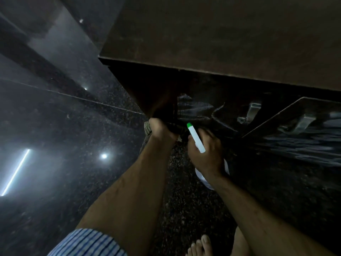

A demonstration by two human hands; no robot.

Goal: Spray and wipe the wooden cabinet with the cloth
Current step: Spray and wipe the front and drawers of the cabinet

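Wiping step, low on the wooden cabinet [221,34], frame centre.
Left hand [160,131] clenches cloth [147,127] at corner; right hand [204,154] wraps spray bottle [196,138]. Next, probably: wipe the streaked door.

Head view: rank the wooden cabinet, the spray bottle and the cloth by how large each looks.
1. wooden cabinet, by far the largest.
2. spray bottle in the right hand, partly hidden.
3. cloth, mostly hidden under the left hand.
Ranks 2 and 3 are unsure.

Lighting: dim overall. Polished floor [55,126] mirrors 1 tube light and 2 spot lamps, with hazy glare. Cabinet front [212,108] in deep shadow. Soft focus; wide-angle bending at edges.
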